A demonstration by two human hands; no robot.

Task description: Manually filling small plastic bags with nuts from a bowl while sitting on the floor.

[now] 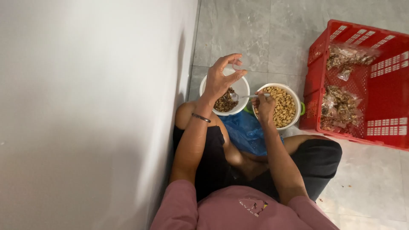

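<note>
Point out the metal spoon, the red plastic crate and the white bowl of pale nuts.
Metal spoon [245, 96], head view, on its handle.
Red plastic crate [385, 87], head view, on its perforated inner wall.
White bowl of pale nuts [297, 96], head view, on its right rim.

The floor [255, 34] is of grey marbled tiles. On it, near the white wall [85, 106] at the left, stand two white bowls [243, 87] side by side. At the right stands a red plastic crate [383, 132], just beside the bowls.
</note>
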